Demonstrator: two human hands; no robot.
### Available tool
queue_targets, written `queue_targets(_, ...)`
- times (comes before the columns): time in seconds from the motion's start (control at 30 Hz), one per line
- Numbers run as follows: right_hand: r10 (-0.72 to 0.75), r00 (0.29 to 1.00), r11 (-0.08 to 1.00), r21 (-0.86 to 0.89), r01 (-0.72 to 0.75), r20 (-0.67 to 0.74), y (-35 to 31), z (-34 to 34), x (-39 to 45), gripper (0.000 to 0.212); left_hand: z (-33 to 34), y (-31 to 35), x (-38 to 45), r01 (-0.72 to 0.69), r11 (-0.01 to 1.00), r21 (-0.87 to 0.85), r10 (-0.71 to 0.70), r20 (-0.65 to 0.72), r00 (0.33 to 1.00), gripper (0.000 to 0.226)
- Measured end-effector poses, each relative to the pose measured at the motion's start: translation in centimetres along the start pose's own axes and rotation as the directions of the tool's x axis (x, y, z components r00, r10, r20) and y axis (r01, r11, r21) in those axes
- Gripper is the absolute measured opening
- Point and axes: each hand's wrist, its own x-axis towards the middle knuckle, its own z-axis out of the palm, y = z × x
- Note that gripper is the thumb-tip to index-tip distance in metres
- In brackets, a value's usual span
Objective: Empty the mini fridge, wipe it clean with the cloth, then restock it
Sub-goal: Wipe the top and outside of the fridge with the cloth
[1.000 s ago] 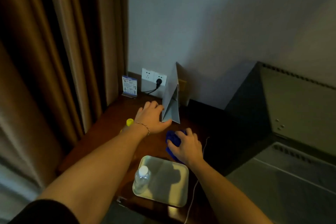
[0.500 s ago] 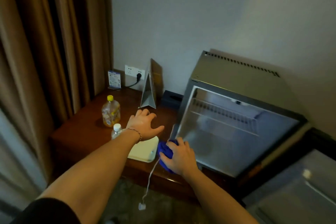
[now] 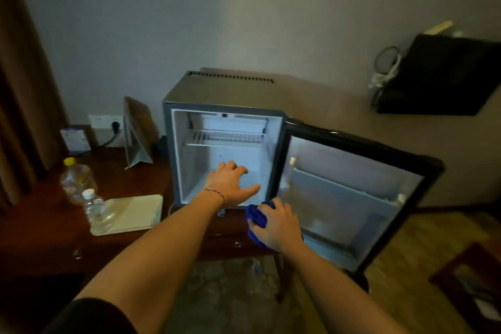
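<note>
Folded card [image 3: 137, 134] and socket [image 3: 104, 120] behind wooden table [image 3: 40, 225]

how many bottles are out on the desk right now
2: a yellow-capped bottle standing on the wooden desk left of the mini fridge, and a white-capped bottle on the tray. None visible inside the fridge.
</note>
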Motion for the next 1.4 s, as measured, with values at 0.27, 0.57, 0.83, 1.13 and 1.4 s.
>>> queue_targets(0.27, 0.222, 0.971, 0.969, -0.089, -0.229, -0.084, 9.1, -7.5, -10.0, 0.05, 2.5, 12.3, -0.6, -0.204, 0.978, -0.047, 0.205, 0.017, 0.979, 0.074)
queue_targets(0.57, 0.327, 0.931, 0.933, -0.101, -0.346, -0.164, 22.0, -12.8, -16.8, 0.054, 2.7, 27.6, -0.2, -0.323, 0.946, 0.018, 0.323, -0.13, 0.938, 0.07)
queue_targets(0.83, 0.277, 0.948, 0.956, -0.051, -0.288, -0.159, 32.5, -18.2, -18.6, 0.059, 3.0, 39.7, 3.2, -0.247, 0.969, 0.032, 0.247, -0.252, 0.936, 0.071)
queue_targets(1.13, 0.249, 0.959, 0.968, 0.008, -0.25, -0.137, 37.4, -19.4, -18.3, 0.058, 4.2, 42.6, 4.5, -0.153, 0.985, 0.082, 0.165, -0.173, 0.971, 0.08)
queue_targets(1.4, 0.222, 0.967, 0.974, -0.01, -0.224, -0.123, 37.8, -18.1, -17.9, 0.057, 4.7, 43.1, 4.3, -0.079, 0.997, 0.002, 0.077, -0.266, 0.961, 0.066)
